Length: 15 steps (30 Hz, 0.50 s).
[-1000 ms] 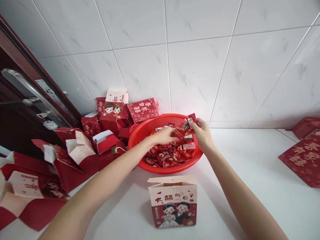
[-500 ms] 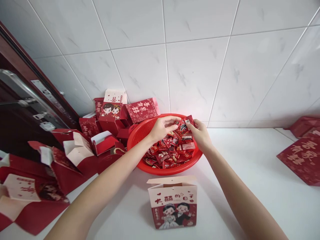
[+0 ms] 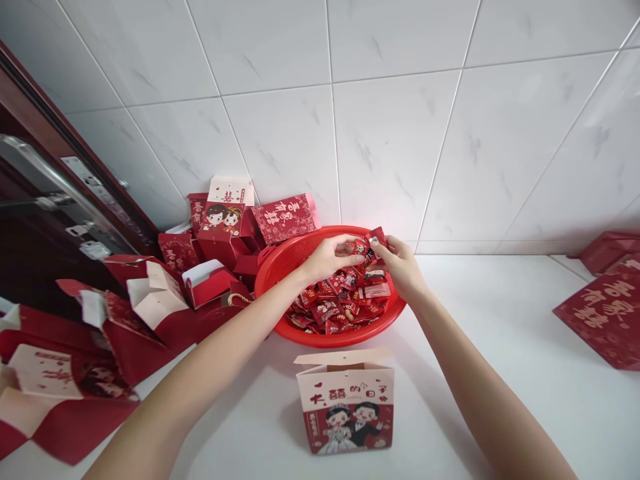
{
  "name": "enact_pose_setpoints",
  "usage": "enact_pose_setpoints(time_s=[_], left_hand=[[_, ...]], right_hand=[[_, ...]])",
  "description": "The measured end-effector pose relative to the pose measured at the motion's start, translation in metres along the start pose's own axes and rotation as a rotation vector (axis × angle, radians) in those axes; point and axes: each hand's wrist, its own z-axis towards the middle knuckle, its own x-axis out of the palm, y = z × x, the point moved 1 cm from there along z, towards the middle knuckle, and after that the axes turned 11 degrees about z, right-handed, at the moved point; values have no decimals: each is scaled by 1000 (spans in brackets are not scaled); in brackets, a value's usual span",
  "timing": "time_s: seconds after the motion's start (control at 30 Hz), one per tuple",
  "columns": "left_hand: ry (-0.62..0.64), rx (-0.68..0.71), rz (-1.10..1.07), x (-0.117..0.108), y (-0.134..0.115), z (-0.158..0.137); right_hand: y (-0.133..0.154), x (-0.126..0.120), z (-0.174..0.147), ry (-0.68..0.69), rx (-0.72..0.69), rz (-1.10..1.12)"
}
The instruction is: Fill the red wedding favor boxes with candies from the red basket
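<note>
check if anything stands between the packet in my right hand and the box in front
Between the packet and the box stand the basket's near rim and the box's open flap, along its opening's far edge. Nothing else visible does.

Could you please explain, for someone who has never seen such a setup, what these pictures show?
There is no machine here: these are a person's bare hands, and every picture comes from one camera worn on the head, looking forward and down.

On the smooth white surface sits a round red plastic basket of small shiny wrapped packets. Nearer the camera stands a red-and-cream cardboard box with a cartoon couple, its top open. More red cardboard boxes crowd the left side.

Above the basket, the right hand pinches a glossy red packet. The left hand is close beside it; whether it also grips is unclear.
</note>
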Motion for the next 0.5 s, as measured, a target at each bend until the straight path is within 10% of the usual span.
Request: enact_pose_setpoints(time_s=[0.37,0.5], left_hand=[[47,5,50,-1,-3,-2],[307,-145,320,-5,-3,-6]], right_hand=[[2,-3,-2,53,-1,-38],[0,-6,1,-75,-86,28]])
